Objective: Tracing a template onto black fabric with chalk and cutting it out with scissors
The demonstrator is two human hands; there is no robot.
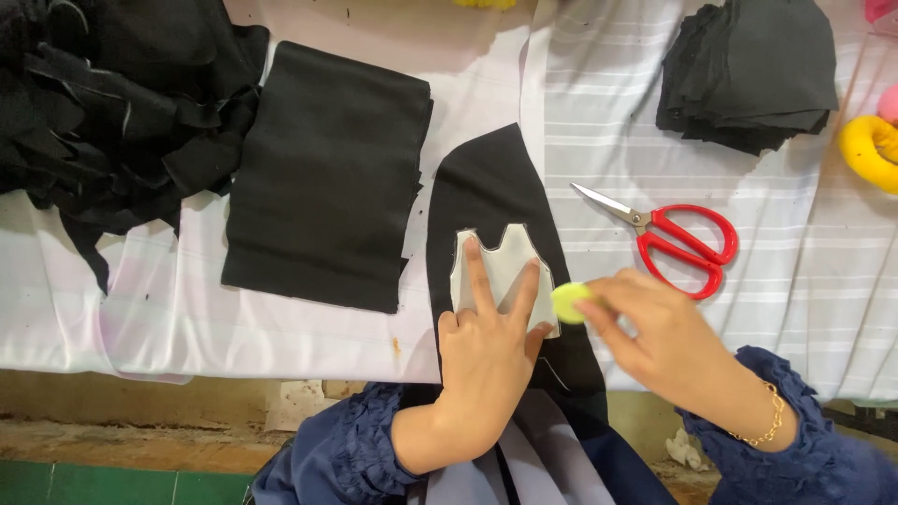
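our left hand spreads flat, pinning the paper pattern on black fabric; our right hand pinches yellow chalk against its edge.

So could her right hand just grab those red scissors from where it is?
Probably yes. The right hand lies just below the red scissors, with only bare striped cloth between them. But its fingers already pinch a yellow-green chalk piece, so that would likely need setting down first.

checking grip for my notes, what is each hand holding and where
Right hand pinches a yellow-green chalk disc by its rim; left hand only presses a pale paper pattern flat.
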